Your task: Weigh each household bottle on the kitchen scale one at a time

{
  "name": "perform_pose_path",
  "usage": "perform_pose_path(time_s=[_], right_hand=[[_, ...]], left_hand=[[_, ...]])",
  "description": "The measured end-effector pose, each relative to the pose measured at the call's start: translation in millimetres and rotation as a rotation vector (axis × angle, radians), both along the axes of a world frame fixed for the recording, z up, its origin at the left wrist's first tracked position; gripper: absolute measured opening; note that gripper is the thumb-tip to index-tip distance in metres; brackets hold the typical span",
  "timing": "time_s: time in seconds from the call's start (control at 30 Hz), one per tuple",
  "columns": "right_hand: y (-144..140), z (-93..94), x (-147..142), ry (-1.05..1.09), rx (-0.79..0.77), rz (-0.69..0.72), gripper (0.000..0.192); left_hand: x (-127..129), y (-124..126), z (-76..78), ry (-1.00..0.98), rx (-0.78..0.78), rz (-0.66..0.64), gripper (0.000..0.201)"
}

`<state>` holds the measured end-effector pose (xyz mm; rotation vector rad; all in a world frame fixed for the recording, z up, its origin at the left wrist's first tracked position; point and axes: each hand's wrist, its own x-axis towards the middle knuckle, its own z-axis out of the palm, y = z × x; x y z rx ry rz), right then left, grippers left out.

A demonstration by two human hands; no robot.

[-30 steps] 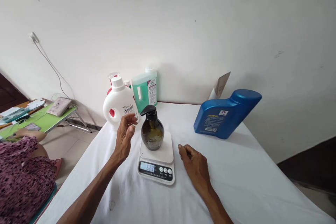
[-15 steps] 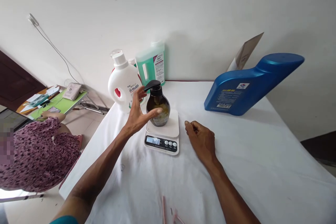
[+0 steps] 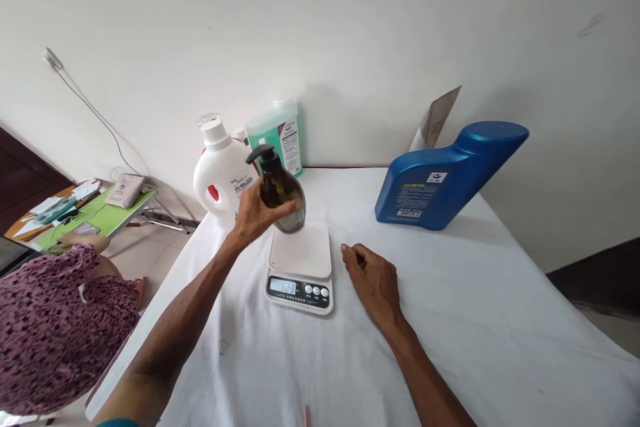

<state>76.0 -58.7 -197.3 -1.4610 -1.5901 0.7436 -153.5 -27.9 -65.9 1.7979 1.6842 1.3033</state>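
the left hand [image 3: 253,217] was closed around a dark pump bottle [image 3: 281,185], its thumb laid across the front of the round body. the bottle was tilted, top leaning to the left, with the black pump head [image 3: 269,155] pointing left. its base was over the rear part of a white kitchen scale [image 3: 300,253], whose lit display [image 3: 283,286] read 623. the right hand [image 3: 375,280] lay just to the right of the scale, near its platform, fingers curled in and thumb against them, on the white-covered worktop [image 3: 475,327].

behind the left hand stood a white handled jug [image 3: 223,173], with a green jug [image 3: 290,147] just beside it, near the wall. well apart on the right, a blue bottle [image 3: 425,193] stood upright with its neck slanting right. a pink stick [image 3: 307,416] showed at the near edge. to the left was another person in patterned purple clothing [image 3: 60,327].
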Motion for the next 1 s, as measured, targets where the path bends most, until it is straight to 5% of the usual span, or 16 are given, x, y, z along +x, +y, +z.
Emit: perform_pose_path(time_s=[0.1,0.23,0.43,0.77,1.0], right_hand=[[1,-1.9,0,-0.002,-0.001,-0.008,0.049],[4,-6.2,0,0.004,0.011,-0.017,0.05],[7,-9.2,0,0.012,0.029,-0.027,0.05],[4,-11.0,-1,0.024,0.035,-0.033,0.05],[5,-12.1,0,0.004,0.027,-0.01,0.05]], left_hand=[[0,43,2.8,-0.013,0.06,-0.014,0.043],[1,98,-21.9,-0.046,0.041,0.06,0.048],[4,135,-51.6,0.024,0.01,0.221,0.044],[11,134,-43.7,0.042,-0.027,0.33,0.061],[18,64,-13.2,-0.014,-0.074,0.313,0.06]])
